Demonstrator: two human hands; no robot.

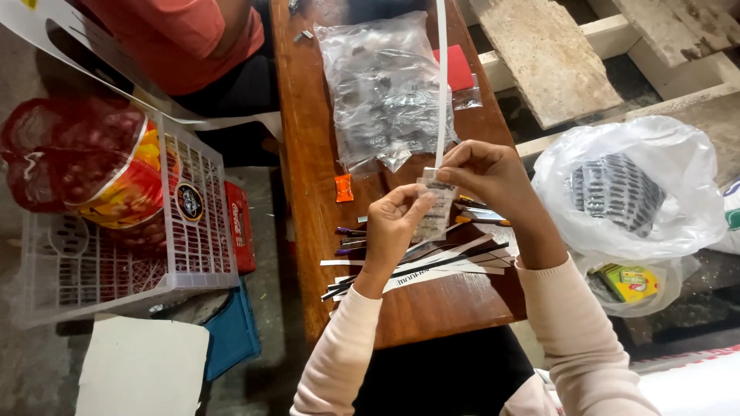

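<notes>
Brown wooden surface (308, 154) is seen from above, running between a concrete floor on the left and pale timber boards on the right. A small clear packet (434, 212) is held up over the near half of the surface, between both hands. The left hand (391, 227) is closed on the packet's lower left edge, thumb and fingers (420, 202) pinched against it. The right hand (482, 173) is closed at the packet's top, where a long white strip (441, 85) meets it and rises straight up out of view. Whether the strip is already fixed to the packet cannot be told.

Below the hands, more white and dark strips (432, 266) lie loose on the surface, with a few pens (351, 240) beside them. A large clear bag (385, 88) of small packets lies further up, touching a red card (457, 69). A white plastic crate (131, 231) stands left of the surface; a white bag (655, 200) of dark packs sits to the right.

In judgement, the step is best done with the strip kept square to the packet's top edge and the lower grip held firm.
</notes>
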